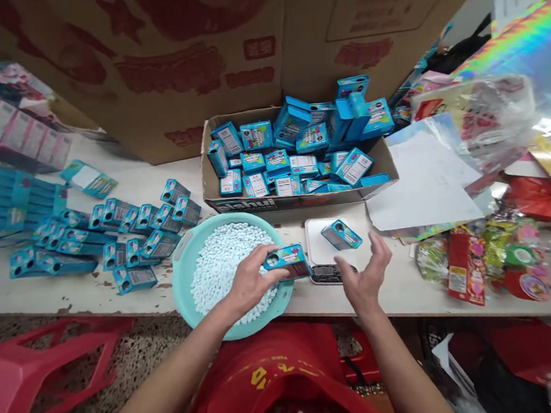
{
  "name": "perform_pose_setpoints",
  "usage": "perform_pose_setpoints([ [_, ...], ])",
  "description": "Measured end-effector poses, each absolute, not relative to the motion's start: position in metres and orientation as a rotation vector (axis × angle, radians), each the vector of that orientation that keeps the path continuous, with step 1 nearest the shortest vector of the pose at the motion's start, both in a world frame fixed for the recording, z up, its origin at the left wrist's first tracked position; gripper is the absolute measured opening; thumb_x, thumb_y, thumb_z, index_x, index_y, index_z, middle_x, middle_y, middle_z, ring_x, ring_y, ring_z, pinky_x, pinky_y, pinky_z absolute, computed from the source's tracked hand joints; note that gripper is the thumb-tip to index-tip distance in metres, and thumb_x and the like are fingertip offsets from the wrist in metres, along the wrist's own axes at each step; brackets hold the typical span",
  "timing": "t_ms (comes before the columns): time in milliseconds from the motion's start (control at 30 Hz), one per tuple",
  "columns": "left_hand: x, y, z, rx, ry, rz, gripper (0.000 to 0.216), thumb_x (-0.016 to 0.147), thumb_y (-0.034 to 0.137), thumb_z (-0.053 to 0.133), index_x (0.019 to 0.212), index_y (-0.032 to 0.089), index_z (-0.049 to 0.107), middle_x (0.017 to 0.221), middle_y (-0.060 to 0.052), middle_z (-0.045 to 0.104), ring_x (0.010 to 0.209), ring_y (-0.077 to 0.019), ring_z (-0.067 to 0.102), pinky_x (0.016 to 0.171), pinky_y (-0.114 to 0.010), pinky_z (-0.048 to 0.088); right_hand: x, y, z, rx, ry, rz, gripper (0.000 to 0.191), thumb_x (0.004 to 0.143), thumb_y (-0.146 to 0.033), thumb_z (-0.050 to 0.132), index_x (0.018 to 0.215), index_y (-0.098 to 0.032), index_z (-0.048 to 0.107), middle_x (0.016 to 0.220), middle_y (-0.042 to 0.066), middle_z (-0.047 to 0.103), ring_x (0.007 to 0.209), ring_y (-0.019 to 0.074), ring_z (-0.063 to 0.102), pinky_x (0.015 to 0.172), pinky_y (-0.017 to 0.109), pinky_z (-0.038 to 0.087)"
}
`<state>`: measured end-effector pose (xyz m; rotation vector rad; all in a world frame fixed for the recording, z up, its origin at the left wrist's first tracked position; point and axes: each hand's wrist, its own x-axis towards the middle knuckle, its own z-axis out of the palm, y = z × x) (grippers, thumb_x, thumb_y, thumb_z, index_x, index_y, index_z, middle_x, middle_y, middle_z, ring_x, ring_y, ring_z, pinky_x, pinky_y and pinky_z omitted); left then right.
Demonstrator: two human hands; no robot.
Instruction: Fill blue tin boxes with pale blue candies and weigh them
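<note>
Over the right side of a turquoise basin [181,292], my left hand [250,279] grips a small blue candy box [292,261] with a round hole at its end. Pale blue candies [222,262] fill much of the basin. Just right of it, a second blue candy box [341,234] rests tilted on a small white digital scale [314,241]. My right hand [366,276] is beside the scale's lower right corner, its thumb and fingers apart around the near side of that box, holding nothing.
Behind the basin, an open cardboard tray [265,203] holds many blue boxes, with a large carton [224,57] behind it. More holed blue boxes [135,251] stand at left. White sheets [422,181] and wrapped sweets [468,267] lie at right. A red stool [44,374] is lower left.
</note>
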<state>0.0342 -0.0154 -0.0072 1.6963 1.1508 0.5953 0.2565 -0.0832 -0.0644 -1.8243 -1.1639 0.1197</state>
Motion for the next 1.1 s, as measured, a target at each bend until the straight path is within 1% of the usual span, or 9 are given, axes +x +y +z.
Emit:
perform_pose_setpoints([
  [33, 0.033, -0.022, -0.008, 1.636, 1.137, 0.614, 0.034, 0.072, 0.031, 0.069, 0.104, 0.023, 0.062, 0.101, -0.003, 0.063, 0.098, -0.0213, 0.056, 0.089, -0.032, 0.042, 0.245, -0.090, -0.054, -1.769, -1.298, 0.260, 0.072, 0.071, -0.048, 0.068, 0.130, -0.015, 0.041, 0.125, 0.017, 0.050, 0.118, 0.0317, 0.046, 0.096, 0.048, 0.039],
  [133, 0.030, -0.038, -0.012, 1.349, 1.116, 0.677, 0.036, 0.069, 0.032, 0.071, 0.102, 0.022, 0.064, 0.100, -0.003, 0.064, 0.096, -0.0206, 0.056, 0.087, -0.031, 0.042, 0.211, -0.101, -0.030, -1.669, -1.522, 0.749, 0.044, 0.077, -0.044, 0.065, 0.112, -0.020, 0.054, 0.099, 0.008, 0.063, 0.090, 0.0240, 0.060, 0.078, 0.038, 0.049],
  [233, 0.025, -0.043, -0.015, 0.832, 1.064, 0.798, 0.041, 0.075, 0.047, 0.064, 0.103, 0.018, 0.063, 0.102, -0.007, 0.065, 0.093, -0.0207, 0.059, 0.082, -0.031, 0.045, 0.189, -0.103, -0.018, -1.671, -1.553, 0.792, 0.030, 0.077, -0.041, 0.067, 0.098, -0.021, 0.058, 0.086, 0.003, 0.062, 0.079, 0.0198, 0.059, 0.070, 0.032, 0.048],
  [333, 0.024, -0.037, -0.018, 0.371, 0.968, 0.895, 0.050, 0.079, 0.058, 0.054, 0.093, 0.012, 0.065, 0.090, -0.011, 0.067, 0.085, -0.0210, 0.062, 0.076, -0.031, 0.048, 0.180, -0.103, -0.016, -1.659, -1.663, 0.629, 0.028, 0.077, -0.039, 0.068, 0.098, -0.022, 0.059, 0.087, 0.004, 0.062, 0.081, 0.0211, 0.059, 0.071, 0.033, 0.046],
  [433, 0.025, -0.030, -0.023, 0.085, 1.025, 0.895, 0.041, 0.079, 0.050, 0.058, 0.072, 0.010, 0.063, 0.069, -0.007, 0.063, 0.068, -0.0166, 0.062, 0.067, -0.027, 0.048, 0.176, -0.106, -0.019, -1.669, -1.755, 0.578, 0.026, 0.078, -0.039, 0.067, 0.097, -0.022, 0.059, 0.086, 0.004, 0.063, 0.080, 0.0222, 0.059, 0.070, 0.034, 0.046],
  [500, 0.027, -0.028, -0.028, -0.042, 1.049, 0.879, 0.034, 0.081, 0.042, 0.060, 0.066, 0.011, 0.061, 0.062, -0.005, 0.060, 0.060, -0.0143, 0.060, 0.063, -0.026, 0.047, 0.175, -0.108, -0.019, -1.672, -1.758, 0.584, 0.027, 0.078, -0.038, 0.067, 0.098, -0.022, 0.059, 0.086, 0.004, 0.062, 0.081, 0.0219, 0.058, 0.071, 0.034, 0.046],
  [867, 0.031, -0.025, -0.030, -0.071, 0.952, 0.942, 0.017, 0.077, 0.025, 0.061, 0.067, 0.011, 0.061, 0.064, -0.004, 0.059, 0.060, -0.0139, 0.060, 0.062, -0.026, 0.048, 0.173, -0.111, -0.039, -1.789, -1.433, 0.797, 0.033, 0.072, -0.044, 0.071, 0.093, -0.021, 0.062, 0.083, 0.002, 0.059, 0.077, 0.0197, 0.056, 0.071, 0.032, 0.044],
  [1033, 0.019, -0.019, -0.029, -0.045, 0.906, 0.933, 0.011, 0.078, 0.020, 0.059, 0.077, 0.009, 0.064, 0.072, -0.008, 0.063, 0.072, -0.0176, 0.065, 0.068, -0.027, 0.051, 0.173, -0.111, -0.040, -1.749, -1.105, 0.996, 0.038, 0.063, -0.043, 0.077, 0.090, -0.020, 0.062, 0.085, 0.002, 0.063, 0.079, 0.0208, 0.058, 0.074, 0.033, 0.046],
  [1100, 0.010, -0.017, -0.030, 0.003, 0.918, 0.920, 0.009, 0.075, 0.014, 0.061, 0.083, 0.009, 0.064, 0.077, -0.008, 0.064, 0.070, -0.0155, 0.064, 0.063, -0.024, 0.050, 0.174, -0.110, -0.041, -1.657, -0.956, 1.092, 0.041, 0.061, -0.043, 0.078, 0.090, -0.021, 0.061, 0.086, 0.003, 0.065, 0.079, 0.0214, 0.060, 0.074, 0.034, 0.048],
])
